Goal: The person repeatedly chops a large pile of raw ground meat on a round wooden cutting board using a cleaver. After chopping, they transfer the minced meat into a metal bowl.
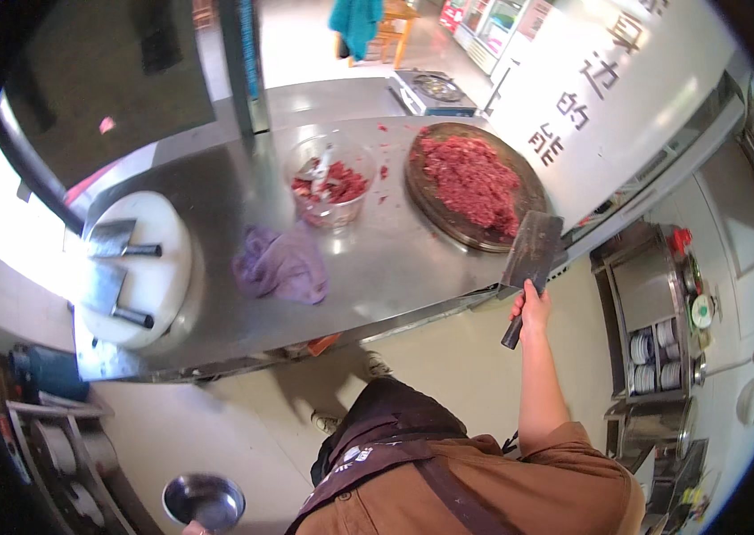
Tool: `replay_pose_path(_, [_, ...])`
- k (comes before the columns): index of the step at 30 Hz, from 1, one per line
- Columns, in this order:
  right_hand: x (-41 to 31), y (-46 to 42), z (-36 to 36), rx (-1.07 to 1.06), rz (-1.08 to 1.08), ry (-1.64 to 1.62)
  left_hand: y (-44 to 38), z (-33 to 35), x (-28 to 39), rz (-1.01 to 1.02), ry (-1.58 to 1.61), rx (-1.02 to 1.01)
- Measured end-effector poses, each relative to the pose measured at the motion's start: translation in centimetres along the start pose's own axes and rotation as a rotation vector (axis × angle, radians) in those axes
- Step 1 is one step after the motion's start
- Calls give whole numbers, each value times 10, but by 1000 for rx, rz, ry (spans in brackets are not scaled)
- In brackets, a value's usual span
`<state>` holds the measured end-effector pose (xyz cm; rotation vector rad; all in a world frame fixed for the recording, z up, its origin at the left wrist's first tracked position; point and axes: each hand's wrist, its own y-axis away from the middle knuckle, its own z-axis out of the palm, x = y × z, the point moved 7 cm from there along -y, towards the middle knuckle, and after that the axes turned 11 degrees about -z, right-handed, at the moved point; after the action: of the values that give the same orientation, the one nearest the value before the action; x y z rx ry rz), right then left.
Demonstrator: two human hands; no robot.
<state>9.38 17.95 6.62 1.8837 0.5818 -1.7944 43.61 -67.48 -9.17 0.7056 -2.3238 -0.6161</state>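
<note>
My right hand (pixel 534 309) grips the dark handle of a cleaver (pixel 532 251), its wide blade pointing away from me beside the near right rim of a round wooden chopping block (pixel 530 170). Minced red meat (pixel 467 175) is spread over the block. At the bottom edge, only a bit of my left hand (pixel 195 528) shows, at the rim of a stainless steel bowl (pixel 204 498) that it holds over the floor. A clear plastic tub (pixel 331 212) with more meat and a metal utensil (pixel 318 170) in it stands left of the block.
A crumpled purple cloth (pixel 282 262) lies on the steel counter (pixel 377 267). Two cleavers (pixel 109 289) rest on a round white cutting board (pixel 161 274) at the left. A gas stove (pixel 435 92) is beyond the counter. Shelves with stacked dishes (pixel 656 358) stand at the right.
</note>
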Motion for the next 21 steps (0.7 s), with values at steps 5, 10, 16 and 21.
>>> replay_pose_path(5, [4, -56, -28, -50, 91, -51, 86, -31, 28, 174, 90, 53])
replay_pose_path(10, [11, -150, -53, -96, -50, -88, 319, 52, 19, 369, 180, -168])
replay_pose_path(16, [23, -261, -68, -319, 188, 136, 457, 241, -46, 245, 249, -845])
replay_pose_path(21, [30, -321, -65, -450, 286, 187, 553, 298, -83, 213, 217, -794])
